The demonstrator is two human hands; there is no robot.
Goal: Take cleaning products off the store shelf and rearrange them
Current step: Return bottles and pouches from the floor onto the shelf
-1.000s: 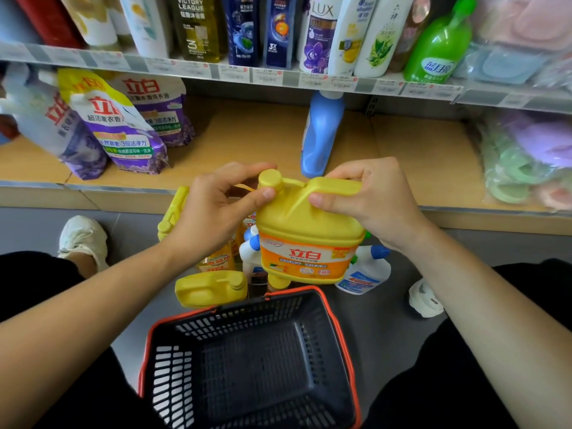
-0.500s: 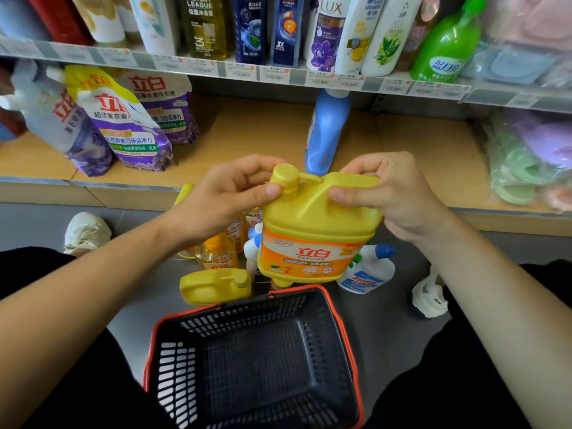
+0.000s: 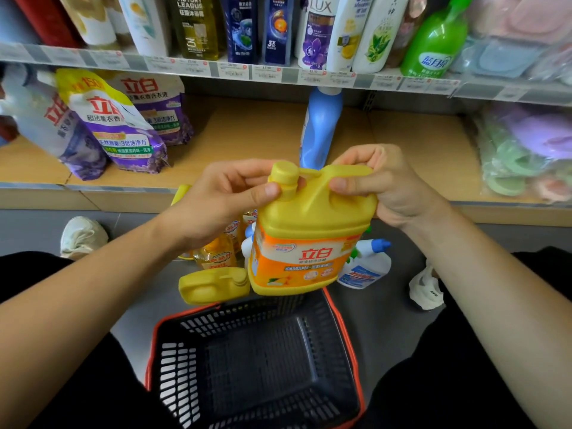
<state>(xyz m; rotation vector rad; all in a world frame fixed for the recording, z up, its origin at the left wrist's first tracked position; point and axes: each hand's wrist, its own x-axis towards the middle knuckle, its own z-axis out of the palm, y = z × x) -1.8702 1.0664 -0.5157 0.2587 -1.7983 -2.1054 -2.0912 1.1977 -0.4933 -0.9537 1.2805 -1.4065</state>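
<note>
Yellow jug (image 3: 309, 243) is gripped by your left hand (image 3: 223, 199) and right hand (image 3: 393, 184); bottles (image 3: 216, 255) at the basket (image 3: 331, 351)'s twelve o'clock are down, rearranging remains

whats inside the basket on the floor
Only bare mesh shows inside the basket, no products. The yellow jug hides part of its far rim; its near end is out of frame.

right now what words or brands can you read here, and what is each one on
"立白": yellow detergent jug, on its orange label
"立白": purple refill pouch
"VICTORY LEAGUE": olive bottle
"3X": dark blue bottle
"LUX": white bottle with purple flower
"蓝月亮": green bottle
Shelf price tags: too blurred to read
Smaller print on the jug and pouch: too blurred to read
</note>
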